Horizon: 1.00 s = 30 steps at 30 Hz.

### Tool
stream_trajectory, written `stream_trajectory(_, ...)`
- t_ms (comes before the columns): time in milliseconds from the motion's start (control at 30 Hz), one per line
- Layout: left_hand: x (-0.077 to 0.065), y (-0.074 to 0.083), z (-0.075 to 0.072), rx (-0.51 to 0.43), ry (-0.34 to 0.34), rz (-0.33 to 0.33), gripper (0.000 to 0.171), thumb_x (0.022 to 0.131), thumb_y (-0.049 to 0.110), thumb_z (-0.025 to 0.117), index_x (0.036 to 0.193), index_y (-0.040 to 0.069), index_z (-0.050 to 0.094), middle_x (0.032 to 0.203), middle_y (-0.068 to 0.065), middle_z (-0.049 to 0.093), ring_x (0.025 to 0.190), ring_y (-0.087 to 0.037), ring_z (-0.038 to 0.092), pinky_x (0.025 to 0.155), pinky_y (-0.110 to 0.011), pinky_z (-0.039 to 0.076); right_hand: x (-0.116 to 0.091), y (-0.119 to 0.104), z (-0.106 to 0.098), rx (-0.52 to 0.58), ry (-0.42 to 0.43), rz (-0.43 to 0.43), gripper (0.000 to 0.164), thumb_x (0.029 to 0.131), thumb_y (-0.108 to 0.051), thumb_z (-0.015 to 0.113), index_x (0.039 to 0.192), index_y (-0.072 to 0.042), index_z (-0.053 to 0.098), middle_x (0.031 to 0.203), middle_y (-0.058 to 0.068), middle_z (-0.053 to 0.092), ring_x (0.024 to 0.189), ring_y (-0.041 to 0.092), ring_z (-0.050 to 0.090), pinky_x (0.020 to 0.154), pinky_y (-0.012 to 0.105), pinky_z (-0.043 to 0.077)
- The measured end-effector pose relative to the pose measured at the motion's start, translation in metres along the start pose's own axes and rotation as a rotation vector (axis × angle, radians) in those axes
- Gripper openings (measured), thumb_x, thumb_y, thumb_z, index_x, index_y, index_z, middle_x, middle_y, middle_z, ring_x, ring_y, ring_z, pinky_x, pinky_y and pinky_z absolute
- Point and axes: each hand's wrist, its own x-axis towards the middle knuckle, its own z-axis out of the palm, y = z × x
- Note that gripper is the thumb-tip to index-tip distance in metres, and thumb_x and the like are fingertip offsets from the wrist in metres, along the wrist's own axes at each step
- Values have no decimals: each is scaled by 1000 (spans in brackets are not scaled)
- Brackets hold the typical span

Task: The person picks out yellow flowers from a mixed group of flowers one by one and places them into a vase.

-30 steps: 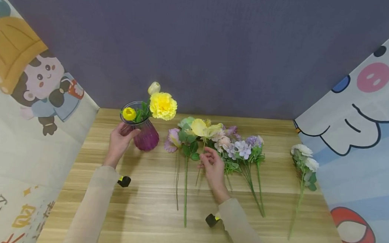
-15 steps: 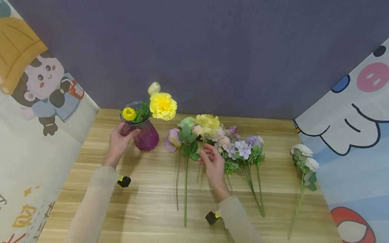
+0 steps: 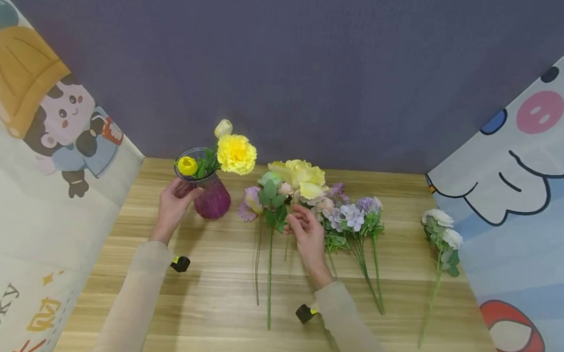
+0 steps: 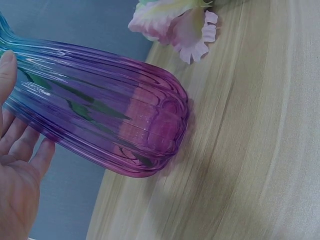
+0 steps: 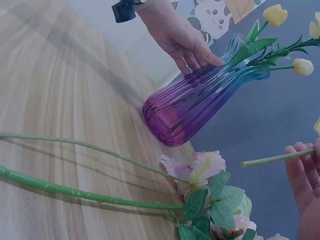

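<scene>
My left hand (image 3: 172,207) grips a ribbed glass vase (image 3: 212,200) round its neck. In the left wrist view the vase (image 4: 115,107) fades from blue to purple to pink, with green stems inside. A ruffled yellow flower (image 3: 236,154), a smaller yellow bloom (image 3: 187,165) and a pale bud (image 3: 224,128) stand in it. My right hand (image 3: 311,242) pinches the stem of a large pale-yellow flower (image 3: 303,178), held above the lying flowers. The cut end of that stem (image 5: 270,159) shows in the right wrist view, apart from the vase.
A pinkish-purple flower (image 3: 251,202), a leafy green stem (image 3: 270,277) and lilac blossoms (image 3: 352,217) lie on the wooden table (image 3: 215,312). White flowers (image 3: 441,229) lie at the right. A dark wall (image 3: 288,79) stands behind, with cartoon-printed panels at both sides.
The pale-yellow flower has turned in my right fingers, its bloom now showing wider. My right hand has shifted slightly left and away from me. The left hand and vase stay put.
</scene>
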Motion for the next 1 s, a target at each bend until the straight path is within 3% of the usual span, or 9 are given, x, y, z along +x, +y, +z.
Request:
stream_trajectory(133,4,-10,-1,-5,7,-15,55,86,17,77,137,9,56,139,-20,54,125,-32,56,95,-25,53,-1,-8,4,-10,9,3,32,96,-3,62,125,8,57,100,21,63,77,20,67,71,30,60)
stream_trajectory(267,10,-24,-1,-12,22,-11,56,86,17,78,137,11,56,139,-18,55,125,-31,56,93,-23,53,1,-9,6,-13,10,-5,28,96,-4,61,123,4,59,99,17,65,79,18,67,71,28,59)
stream_trajectory(400,11,-27,-1,-19,36,12,55,86,17,77,137,11,57,139,-17,56,124,-31,57,92,-22,54,5,-11,8,-9,-3,-25,30,97,-4,60,124,6,57,101,18,65,82,17,67,71,28,58)
stream_trajectory(533,11,-27,-1,-10,39,29,55,86,19,77,137,11,57,139,-17,56,124,-31,57,92,-22,54,7,-16,11,-25,-3,-42,31,96,-3,60,125,9,56,103,22,64,84,24,66,74,40,59)
stream_trajectory(667,11,-28,0,5,41,42,54,86,21,78,136,12,58,138,-17,57,123,-30,58,92,-23,54,10,-19,13,-33,-1,-42,30,96,-3,61,124,7,58,103,21,65,90,42,62,75,52,57)
stream_trajectory(867,11,-28,-1,-11,45,40,53,86,19,78,135,12,58,138,-17,57,123,-29,58,92,-23,54,17,-24,18,-40,7,-61,33,96,-4,62,124,10,57,100,13,66,91,49,59,66,33,59)
stream_trajectory(1000,11,-28,-1,-28,37,32,54,86,17,78,136,11,57,139,-16,56,124,-29,57,92,-21,53,22,-29,20,-41,12,-75,33,96,-5,62,126,10,58,102,18,66,92,50,58,66,28,57)
